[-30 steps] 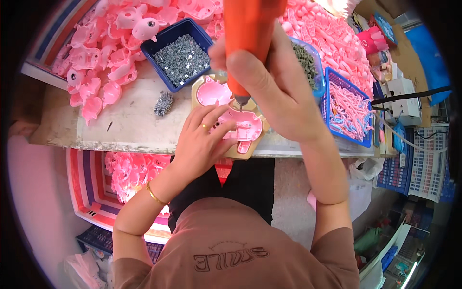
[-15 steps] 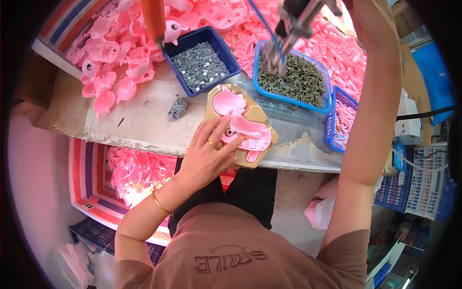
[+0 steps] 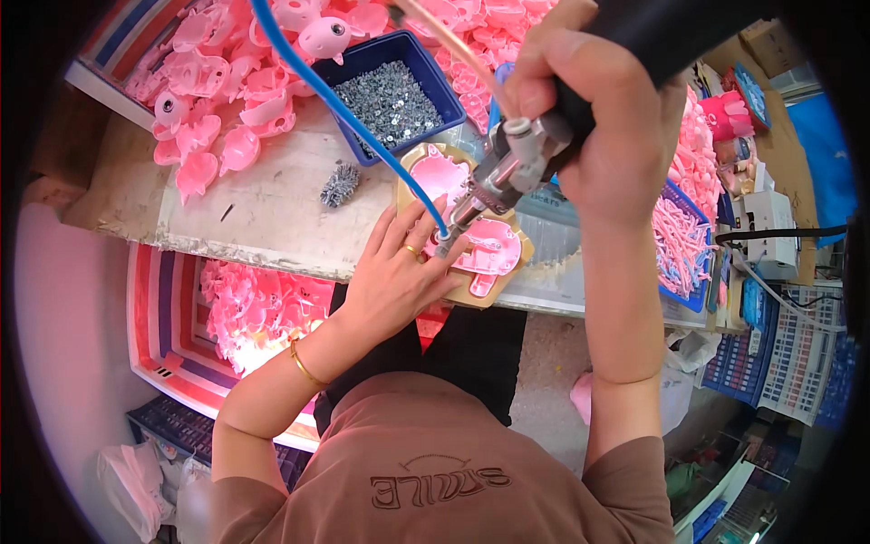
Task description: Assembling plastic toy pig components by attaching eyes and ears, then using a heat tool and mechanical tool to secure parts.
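Head: right hand [image 3: 625, 131] on tool [image 3: 497, 179], apparently pneumatic

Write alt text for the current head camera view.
A person's right hand holds a black-and-metal tool, its tip down at pink plastic parts in a tan holder, where the left hand rests. Beyond are a dark blue bin of small metal pieces and heaped pink shells.

Your brown shirt [image 3: 444, 435], at the near side, bears one dark word [image 3: 441, 488], upside down, with a curved line [image 3: 435, 457] on its far side. Right of the tan holder [image 3: 506, 283], dark writing [image 3: 546, 197] on your worktable [image 3: 254, 231] is partly hidden.
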The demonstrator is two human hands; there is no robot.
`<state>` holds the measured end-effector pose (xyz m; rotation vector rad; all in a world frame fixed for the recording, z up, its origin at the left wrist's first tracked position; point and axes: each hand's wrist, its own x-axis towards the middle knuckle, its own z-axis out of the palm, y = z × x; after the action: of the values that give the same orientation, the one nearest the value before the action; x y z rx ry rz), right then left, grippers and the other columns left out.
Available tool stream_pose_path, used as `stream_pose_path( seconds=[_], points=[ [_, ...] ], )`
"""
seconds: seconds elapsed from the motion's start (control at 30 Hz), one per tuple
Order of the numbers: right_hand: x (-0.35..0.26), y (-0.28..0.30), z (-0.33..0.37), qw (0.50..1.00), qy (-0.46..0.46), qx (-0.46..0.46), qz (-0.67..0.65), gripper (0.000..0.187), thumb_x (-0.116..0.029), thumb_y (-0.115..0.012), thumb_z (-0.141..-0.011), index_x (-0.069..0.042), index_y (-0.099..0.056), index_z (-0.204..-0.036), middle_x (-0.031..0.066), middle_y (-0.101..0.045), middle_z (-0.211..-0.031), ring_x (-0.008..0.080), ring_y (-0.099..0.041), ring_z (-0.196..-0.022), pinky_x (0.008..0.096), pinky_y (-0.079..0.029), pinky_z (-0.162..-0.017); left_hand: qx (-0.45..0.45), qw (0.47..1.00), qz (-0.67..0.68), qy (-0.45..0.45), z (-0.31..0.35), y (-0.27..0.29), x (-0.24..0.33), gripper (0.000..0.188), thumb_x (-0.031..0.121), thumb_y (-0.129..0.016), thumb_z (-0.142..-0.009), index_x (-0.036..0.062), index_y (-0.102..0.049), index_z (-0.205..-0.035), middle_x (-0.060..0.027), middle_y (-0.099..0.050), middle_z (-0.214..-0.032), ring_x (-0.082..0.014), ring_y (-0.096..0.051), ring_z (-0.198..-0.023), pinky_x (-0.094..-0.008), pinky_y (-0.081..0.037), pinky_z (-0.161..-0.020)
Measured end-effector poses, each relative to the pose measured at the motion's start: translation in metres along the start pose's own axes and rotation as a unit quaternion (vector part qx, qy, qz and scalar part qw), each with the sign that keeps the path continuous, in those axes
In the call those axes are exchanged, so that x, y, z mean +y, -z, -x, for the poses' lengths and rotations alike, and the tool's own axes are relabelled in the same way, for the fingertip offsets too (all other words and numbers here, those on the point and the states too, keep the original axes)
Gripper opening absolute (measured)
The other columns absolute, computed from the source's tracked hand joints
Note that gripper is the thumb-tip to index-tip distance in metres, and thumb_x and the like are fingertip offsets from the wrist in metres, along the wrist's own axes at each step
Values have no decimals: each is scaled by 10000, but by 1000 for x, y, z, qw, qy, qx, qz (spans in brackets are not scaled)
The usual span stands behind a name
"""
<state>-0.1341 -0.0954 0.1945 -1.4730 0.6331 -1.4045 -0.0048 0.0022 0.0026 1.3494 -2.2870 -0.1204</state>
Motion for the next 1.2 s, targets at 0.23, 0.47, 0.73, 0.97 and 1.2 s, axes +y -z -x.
stream_pose_path(
  seconds=[0.23,0.47,0.73,0.97,1.2],
  points=[
    [14,6,12,1000,-3,-17,-1,312,17,-610,-798,62,-546,-1100,57,-607,-673,111,-569,-519,235,-444,-479,20,1000,1,-2,1,4,4,444,347,-720,-811,183,-619,-1211,-152,-475,-1395,-348,-419,-1301,-528,-323,-1114],
    [8,15,16,998,49,38,6,182,10,-650,-818,22,-575,-984,24,-595,-655,83,-553,-529,236,-435,-493,19,999,38,0,-2,2,3,351,254,-722,-815,136,-632,-1133,-132,-506,-1354,-352,-423,-1302,-528,-316,-1121],
    [-52,63,-65,982,138,67,108,217,-197,-676,-880,-8,-578,-925,47,-593,-698,96,-573,-547,235,-468,-475,22,996,78,-29,-7,32,-3,166,117,-724,-797,85,-643,-938,-103,-588,-1139,-338,-509,-1192,-502,-380,-1066],
    [68,241,-94,939,-107,83,316,387,-340,-568,-991,-2,-661,-1155,110,-711,-976,166,-671,-891,302,-537,-797,-188,952,148,192,24,200,-10,132,102,-732,-681,47,-652,-770,-89,-583,-764,-299,-545,-785,-368,-422,-734],
    [207,328,-88,786,-96,-8,610,373,-374,-607,-900,-53,-717,-1056,202,-705,-1012,331,-683,-973,417,-511,-886,-156,960,19,234,61,200,-27,415,132,-736,-762,29,-633,-1151,-154,-640,-1025,-334,-580,-984,-404,-456,-886]
  ],
)
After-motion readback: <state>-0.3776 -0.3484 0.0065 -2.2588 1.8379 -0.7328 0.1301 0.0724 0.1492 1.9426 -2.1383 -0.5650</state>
